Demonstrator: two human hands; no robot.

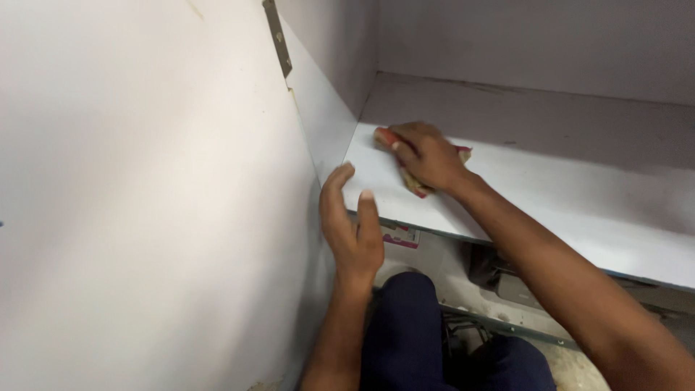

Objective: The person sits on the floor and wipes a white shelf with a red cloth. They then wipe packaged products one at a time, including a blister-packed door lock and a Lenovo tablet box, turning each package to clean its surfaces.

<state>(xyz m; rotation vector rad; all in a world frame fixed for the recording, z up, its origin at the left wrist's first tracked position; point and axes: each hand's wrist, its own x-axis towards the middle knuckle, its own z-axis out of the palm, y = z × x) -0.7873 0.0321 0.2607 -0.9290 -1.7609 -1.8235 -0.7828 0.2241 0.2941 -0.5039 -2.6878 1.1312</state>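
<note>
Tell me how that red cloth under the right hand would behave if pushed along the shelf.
The red cloth looks crumpled under the right hand, so it is probably floppy and light. On the smooth white shelf it would likely slide easily and bunch rather than roll.

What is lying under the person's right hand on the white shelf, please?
A red and yellow cloth lies pressed under the right hand on the white shelf; its middle is covered by the hand.

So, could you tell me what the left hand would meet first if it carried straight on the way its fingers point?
Probably the front edge of the white shelf board; the left hand points up at it, though depth is unclear.
</note>
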